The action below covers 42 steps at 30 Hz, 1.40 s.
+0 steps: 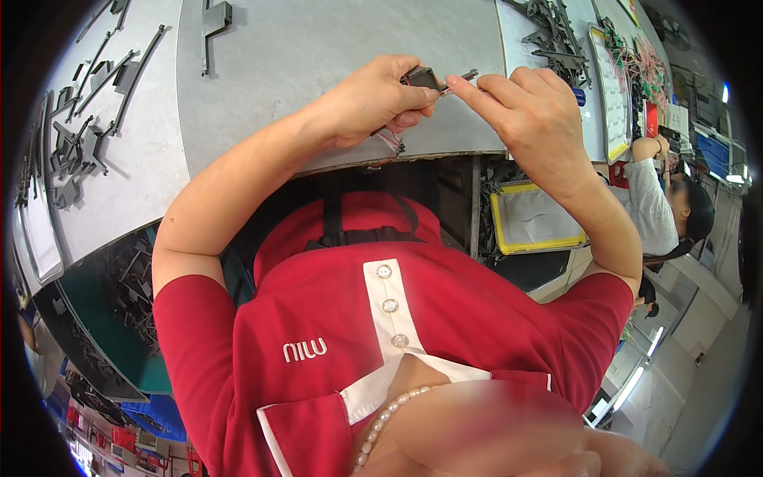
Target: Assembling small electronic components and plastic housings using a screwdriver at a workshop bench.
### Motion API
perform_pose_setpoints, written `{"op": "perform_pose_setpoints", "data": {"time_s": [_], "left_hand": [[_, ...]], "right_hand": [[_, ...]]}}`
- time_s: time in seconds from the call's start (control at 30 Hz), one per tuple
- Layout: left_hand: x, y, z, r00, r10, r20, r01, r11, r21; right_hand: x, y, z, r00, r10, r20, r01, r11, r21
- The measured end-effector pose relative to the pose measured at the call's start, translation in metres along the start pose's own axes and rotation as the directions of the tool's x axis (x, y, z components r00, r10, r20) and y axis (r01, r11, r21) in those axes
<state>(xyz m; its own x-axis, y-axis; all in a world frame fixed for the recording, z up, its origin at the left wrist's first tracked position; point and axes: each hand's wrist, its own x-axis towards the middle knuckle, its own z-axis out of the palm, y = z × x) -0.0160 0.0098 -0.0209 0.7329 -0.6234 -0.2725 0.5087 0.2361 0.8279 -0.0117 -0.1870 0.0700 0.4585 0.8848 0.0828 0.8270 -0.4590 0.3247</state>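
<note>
My left hand (385, 99) is closed round a dark plastic part (423, 78), a small box shape with a thin arm that points right. Thin pale and reddish wires (391, 141) hang from below my left fingers, ending in small dark tips. My right hand (534, 107) is closed at the thin arm, its index fingertip pressed against the part where a bit of wire shows. The right thumb is mostly hidden behind the fingers. Both hands are held above the near edge of the grey table (334, 48).
Similar dark parts (119, 79) lie scattered at the left, with a single one (216, 20) at the far side and a pile (556, 40) at the right. Coloured wires fill a yellow-edged tray (608, 95). Another yellow-rimmed tray (540, 248) sits below table height. A person (656, 199) works at the right.
</note>
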Motion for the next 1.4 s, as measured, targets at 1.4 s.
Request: {"op": "perform_pose_setpoints", "data": {"time_s": [1.4], "left_hand": [[0.007, -0.025, 0.01, 0.985, 0.05, -0.168, -0.021, 0.986, 0.166]], "right_hand": [[0.006, -0.038, 0.015, 0.984, 0.116, 0.133, -0.1, 0.988, -0.121]]}}
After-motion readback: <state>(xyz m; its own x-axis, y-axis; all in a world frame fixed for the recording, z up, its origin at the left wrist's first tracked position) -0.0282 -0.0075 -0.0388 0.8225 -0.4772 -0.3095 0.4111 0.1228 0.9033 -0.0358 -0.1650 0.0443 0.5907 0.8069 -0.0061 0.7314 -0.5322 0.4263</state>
